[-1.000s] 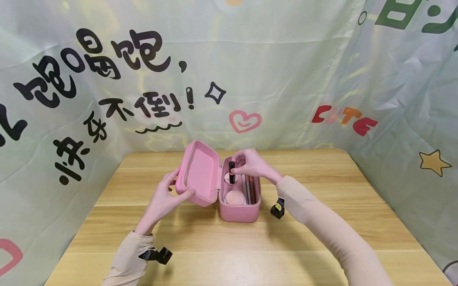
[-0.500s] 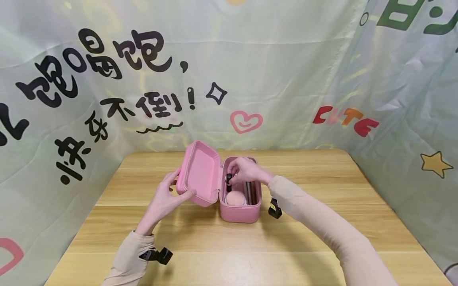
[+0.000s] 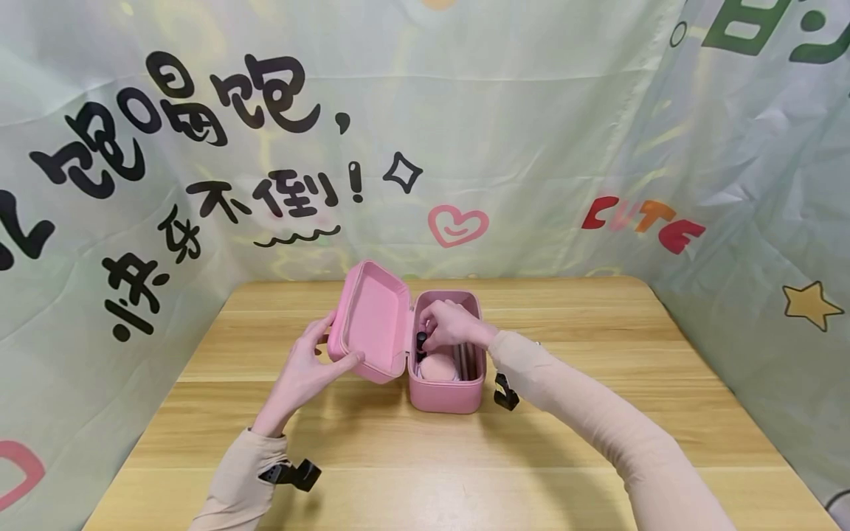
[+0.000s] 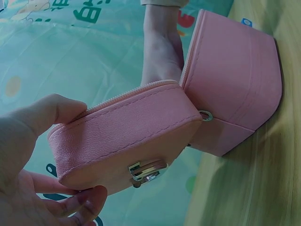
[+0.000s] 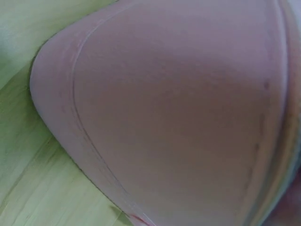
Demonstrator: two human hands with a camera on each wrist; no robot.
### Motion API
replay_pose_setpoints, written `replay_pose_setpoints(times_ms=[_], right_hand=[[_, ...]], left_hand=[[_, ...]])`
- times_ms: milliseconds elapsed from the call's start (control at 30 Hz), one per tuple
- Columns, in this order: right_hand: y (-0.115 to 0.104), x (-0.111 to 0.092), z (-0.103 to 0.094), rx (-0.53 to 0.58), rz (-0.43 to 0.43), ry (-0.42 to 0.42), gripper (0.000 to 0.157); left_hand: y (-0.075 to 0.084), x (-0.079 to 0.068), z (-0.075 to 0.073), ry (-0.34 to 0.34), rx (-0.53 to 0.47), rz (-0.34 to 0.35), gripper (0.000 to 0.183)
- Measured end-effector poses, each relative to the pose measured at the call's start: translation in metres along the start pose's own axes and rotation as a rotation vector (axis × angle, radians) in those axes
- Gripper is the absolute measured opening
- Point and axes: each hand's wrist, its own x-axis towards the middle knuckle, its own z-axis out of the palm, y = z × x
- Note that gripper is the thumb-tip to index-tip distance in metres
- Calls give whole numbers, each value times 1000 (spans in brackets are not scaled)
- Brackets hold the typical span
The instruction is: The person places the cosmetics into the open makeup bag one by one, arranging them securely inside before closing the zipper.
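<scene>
Above the wooden counter (image 3: pixel 398 464), the left grip (image 3: pixel 304 372) clasps the tilted pink lid (image 3: pixel 375 321) between thumb and fingers. Right of it stands the open pink case (image 3: pixel 445 400), a powder puff (image 3: pixel 438 367) at its near end beside slim tubes (image 3: pixel 468 361). Beyond the puff, the right grip (image 3: pixel 451 324) pinches a black tube (image 3: pixel 421 341) at its fingertips, toward the hinge side. A printed fabric backdrop (image 3: pixel 531 133) hangs behind.

Cannot see the lower end of the black tube (image 3: pixel 421 339) inside the pink case (image 3: pixel 445 399), nor the far ends of the slim sticks (image 3: pixel 465 363) beneath the right hand (image 3: pixel 451 324). Cannot see that hand's fingers past the lid (image 4: pixel 124 129) in the left wrist view, nor all of the left hand (image 4: pixel 18 157), cut by the edge. Cannot identify the blurred corner patch (image 5: pixel 288 207) in the right wrist view.
</scene>
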Motion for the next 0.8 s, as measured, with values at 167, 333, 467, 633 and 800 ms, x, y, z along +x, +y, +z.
replay_pose_setpoints(times_ms=[167,333,467,633,800], right_hand=[[-1,0,1,-31,-4,20,20],[-2,0,1,-51,-5,28,18],[-2,0,2,-48,-3,20,19],[-2,0,2,-29,12,5,19],[-2,0,1,-13,21,-7,20]], left_hand=[[0,0,1,1,-5,6,77],[0,0,0,2,-10,4,78],[0,0,0,2,-11,6,78],[0,0,0,-1,-12,8,78],[-1,-1,0,-2,-18,10,78]])
